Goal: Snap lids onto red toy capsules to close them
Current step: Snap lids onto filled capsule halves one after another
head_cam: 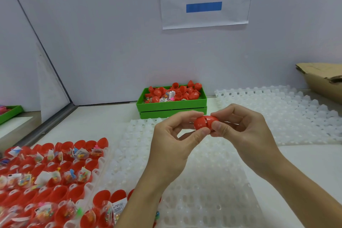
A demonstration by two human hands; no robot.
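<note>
Both the left hand [172, 135] and right hand [242, 127] pinch a red capsule [203, 123], seam showing; behind, a green bin [172, 106] holds loose red halves.

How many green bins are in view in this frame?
2. One green bin, holding red capsule pieces, sits against the back wall behind the hands. A second green bin is cut off by the left edge; others may lie out of frame.
</note>
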